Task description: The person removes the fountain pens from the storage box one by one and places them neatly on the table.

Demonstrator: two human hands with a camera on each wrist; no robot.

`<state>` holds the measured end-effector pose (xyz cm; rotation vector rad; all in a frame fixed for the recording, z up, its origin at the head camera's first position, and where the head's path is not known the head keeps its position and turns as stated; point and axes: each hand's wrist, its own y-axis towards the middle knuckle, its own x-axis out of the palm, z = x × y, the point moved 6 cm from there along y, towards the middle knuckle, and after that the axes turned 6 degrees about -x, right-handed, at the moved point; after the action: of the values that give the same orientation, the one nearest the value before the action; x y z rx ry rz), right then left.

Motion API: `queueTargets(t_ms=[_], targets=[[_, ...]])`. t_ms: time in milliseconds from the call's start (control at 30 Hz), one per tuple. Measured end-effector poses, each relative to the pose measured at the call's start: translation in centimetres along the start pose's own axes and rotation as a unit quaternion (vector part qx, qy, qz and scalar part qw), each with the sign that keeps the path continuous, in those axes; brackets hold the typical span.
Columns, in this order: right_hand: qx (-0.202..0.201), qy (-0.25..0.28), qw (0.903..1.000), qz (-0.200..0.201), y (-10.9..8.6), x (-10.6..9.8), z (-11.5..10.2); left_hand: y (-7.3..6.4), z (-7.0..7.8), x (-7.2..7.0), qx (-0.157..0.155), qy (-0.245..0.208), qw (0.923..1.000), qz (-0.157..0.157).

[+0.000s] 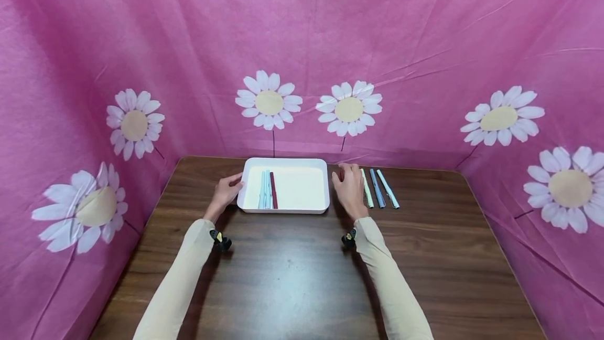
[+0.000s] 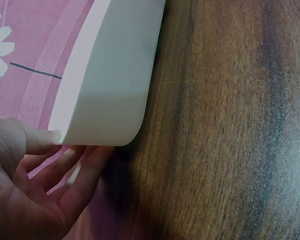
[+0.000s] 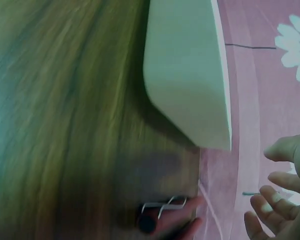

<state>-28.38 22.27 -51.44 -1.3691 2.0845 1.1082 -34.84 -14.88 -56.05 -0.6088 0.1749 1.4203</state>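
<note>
A white tray (image 1: 302, 193) stands near the table's back edge. Inside it, to the left, lie light blue pens (image 1: 262, 190) and a dark red pen (image 1: 273, 190). My left hand (image 1: 227, 191) holds the tray's left end, thumb on the rim and fingers along the outer wall. Over to the right of the tray, my right hand (image 1: 350, 188) hovers above a red pen (image 1: 342, 173) that it mostly covers. The right wrist view shows its fingers (image 3: 275, 202) spread, apart from the blurred red pen (image 3: 194, 204) with a silver clip.
Right of my right hand, a pale green pen (image 1: 367, 189), a blue pen (image 1: 377, 189) and a light blue pen (image 1: 388, 189) lie in a row on the brown wooden table (image 1: 292, 277). A pink cloth (image 1: 302, 25) with daisies hangs around the table.
</note>
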Motion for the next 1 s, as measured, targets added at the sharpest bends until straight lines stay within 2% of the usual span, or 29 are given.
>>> queueTargets(t_ms=[267,467,767,1000], targets=[[-0.047,0.018,0.9987,-0.007,0.6,1.5,-2.5,-0.1,0.2,0.0,-0.001,-0.003,1.0000,0.001],[-0.084,0.015,0.9962,-0.016,0.0,3.3,-4.4,-0.2,0.1,-0.1,-0.008,0.001,1.0000,-0.003],[-0.087,0.023,0.9935,-0.070,-0.5,5.8,-7.0,-0.3,0.3,-0.2,0.001,0.006,1.0000,0.001],[-0.077,0.033,0.9903,-0.111,-1.2,8.0,-8.4,-0.3,0.3,-0.2,-0.009,0.003,0.9999,-0.007]])
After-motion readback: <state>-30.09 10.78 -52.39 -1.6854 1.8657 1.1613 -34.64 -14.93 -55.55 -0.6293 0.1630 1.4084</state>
